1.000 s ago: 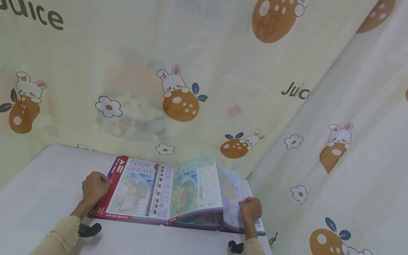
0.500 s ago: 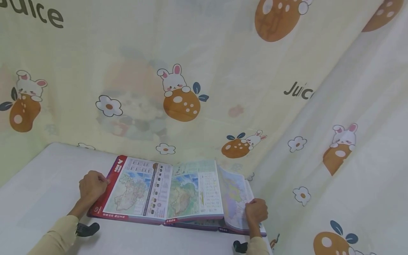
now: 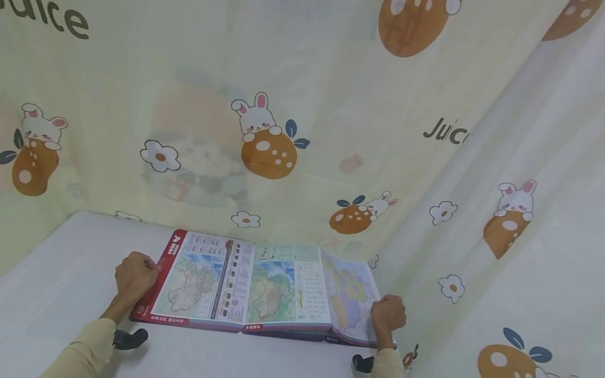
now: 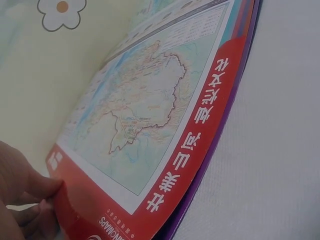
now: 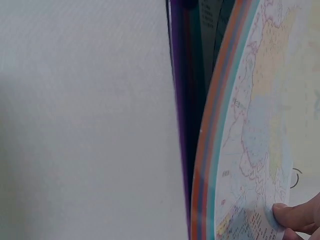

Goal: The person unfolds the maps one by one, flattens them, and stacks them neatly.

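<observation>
A fold-out map (image 3: pixel 196 286) with a red left border lies spread along the table. Its middle panel (image 3: pixel 274 294) shows a green and blue relief map. The right panel (image 3: pixel 351 302), printed in pastel colours, curves up slightly over a lower layer. At the far left, my left hand (image 3: pixel 136 275) pinches the red border, thumb on top in the left wrist view. My right hand (image 3: pixel 389 313) holds the right panel's outer edge between thumb (image 5: pixel 295 212) and fingers. A dark gap shows between that panel and the purple-edged layer beneath it in the right wrist view.
The map rests on a white table (image 3: pixel 198 352), near its back edge. A cream curtain (image 3: pixel 293 63) printed with rabbits and brown fruit hangs behind, and another stretch of it (image 3: pixel 543 157) runs down the right side. Black straps or mounts (image 3: pixel 129 339) sit at both wrists.
My right hand has moved to the right, drawing the right panel out wider and flatter. The raised middle panel has sunk lower. My left hand stays on the red border.
</observation>
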Demonstrator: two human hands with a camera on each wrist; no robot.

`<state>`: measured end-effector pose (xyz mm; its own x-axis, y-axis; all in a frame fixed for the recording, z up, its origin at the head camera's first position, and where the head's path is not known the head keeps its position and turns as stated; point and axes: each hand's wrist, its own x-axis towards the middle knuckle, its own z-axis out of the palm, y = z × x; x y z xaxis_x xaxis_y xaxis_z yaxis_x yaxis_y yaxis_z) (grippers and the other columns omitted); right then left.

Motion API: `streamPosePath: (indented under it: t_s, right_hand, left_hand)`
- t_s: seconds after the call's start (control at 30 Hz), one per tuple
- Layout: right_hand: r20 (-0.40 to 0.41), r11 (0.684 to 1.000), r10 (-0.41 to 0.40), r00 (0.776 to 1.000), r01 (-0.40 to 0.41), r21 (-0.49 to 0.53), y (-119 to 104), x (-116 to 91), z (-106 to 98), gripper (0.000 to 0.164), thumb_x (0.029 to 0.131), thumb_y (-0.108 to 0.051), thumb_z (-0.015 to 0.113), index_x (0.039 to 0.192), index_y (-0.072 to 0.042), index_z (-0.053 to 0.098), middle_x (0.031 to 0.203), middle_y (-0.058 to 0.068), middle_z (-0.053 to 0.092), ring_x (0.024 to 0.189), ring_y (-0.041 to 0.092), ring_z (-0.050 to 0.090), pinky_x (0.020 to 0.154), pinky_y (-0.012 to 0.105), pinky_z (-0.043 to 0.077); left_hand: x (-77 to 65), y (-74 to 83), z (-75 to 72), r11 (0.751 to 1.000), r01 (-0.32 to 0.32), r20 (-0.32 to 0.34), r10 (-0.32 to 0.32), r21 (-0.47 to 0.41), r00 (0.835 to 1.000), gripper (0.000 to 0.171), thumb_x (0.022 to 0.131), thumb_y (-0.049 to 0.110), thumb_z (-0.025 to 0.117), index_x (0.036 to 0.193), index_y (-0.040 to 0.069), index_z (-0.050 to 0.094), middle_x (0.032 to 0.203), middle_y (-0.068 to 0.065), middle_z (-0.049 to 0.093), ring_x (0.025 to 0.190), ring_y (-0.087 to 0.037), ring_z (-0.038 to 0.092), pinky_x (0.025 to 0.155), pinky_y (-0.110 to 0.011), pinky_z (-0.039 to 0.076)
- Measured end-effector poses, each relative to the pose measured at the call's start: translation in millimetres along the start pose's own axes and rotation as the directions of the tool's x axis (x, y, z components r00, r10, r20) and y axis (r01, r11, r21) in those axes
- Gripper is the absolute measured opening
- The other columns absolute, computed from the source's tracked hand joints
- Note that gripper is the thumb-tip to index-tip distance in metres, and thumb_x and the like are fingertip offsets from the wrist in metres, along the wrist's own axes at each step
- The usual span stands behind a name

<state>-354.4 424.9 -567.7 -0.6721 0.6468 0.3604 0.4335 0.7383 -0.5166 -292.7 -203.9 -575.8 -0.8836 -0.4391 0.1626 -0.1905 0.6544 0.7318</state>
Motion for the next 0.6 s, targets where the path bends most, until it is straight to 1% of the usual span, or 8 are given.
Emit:
streamPosePath:
  t_s: [0.2,0.33,0.43,0.5,0.6]
  right_hand:
    - [0.042,0.999,0.035,0.999,-0.035,-0.006,4.8,1.3,2.1,0.021,0.074,0.002,0.057,0.055,-0.004,0.052,0.055,0.01,0.054,0.053,0.024,0.044,0.049,0.034,0.026]
    - [0.032,0.999,0.049,0.998,-0.048,-0.017,12.8,6.1,7.1,0.022,0.072,0.002,0.056,0.053,-0.007,0.05,0.054,0.008,0.053,0.052,0.022,0.043,0.049,0.033,0.026]
    - [0.022,0.998,0.058,0.998,-0.058,-0.014,13.8,6.5,5.3,0.022,0.071,0.002,0.056,0.052,-0.007,0.05,0.054,0.008,0.053,0.052,0.022,0.042,0.049,0.033,0.025]
    - [0.019,0.998,0.068,0.998,-0.068,-0.009,13.9,5.8,3.5,0.02,0.072,0.002,0.055,0.054,-0.005,0.052,0.054,0.009,0.053,0.053,0.022,0.042,0.05,0.034,0.025]
    - [0.028,0.997,0.082,0.996,-0.082,-0.008,14.0,4.1,0.3,0.016,0.074,0.002,0.055,0.059,-0.001,0.059,0.056,0.011,0.055,0.054,0.023,0.043,0.051,0.033,0.025]
  left_hand:
    - [-1.0,-0.8,-0.7,1.0,0.019,-0.003,-0.019,0.013,1.0,0.024,0.087,0.011,0.072,0.091,-0.013,0.068,0.083,-0.03,0.07,0.062,-0.031,0.062,0.058,-0.041,0.046]
    - [-1.8,-0.5,-0.8,1.0,0.022,-0.018,-0.022,0.019,1.0,0.024,0.086,0.011,0.072,0.09,-0.012,0.069,0.083,-0.03,0.071,0.061,-0.031,0.061,0.058,-0.04,0.046]
    - [-1.1,-0.1,-0.8,0.999,0.02,-0.029,-0.02,0.024,0.999,0.023,0.086,0.011,0.073,0.089,-0.012,0.068,0.083,-0.03,0.07,0.061,-0.03,0.061,0.058,-0.041,0.046]
    - [-0.8,0.1,-0.6,0.999,0.028,-0.032,-0.027,0.029,0.999,0.024,0.086,0.012,0.074,0.089,-0.011,0.069,0.083,-0.03,0.071,0.061,-0.031,0.061,0.059,-0.042,0.047]
    - [-0.3,0.4,-1.1,0.998,0.051,-0.026,-0.05,0.037,0.998,0.025,0.086,0.013,0.074,0.09,-0.01,0.068,0.085,-0.03,0.07,0.062,-0.031,0.061,0.061,-0.044,0.049]
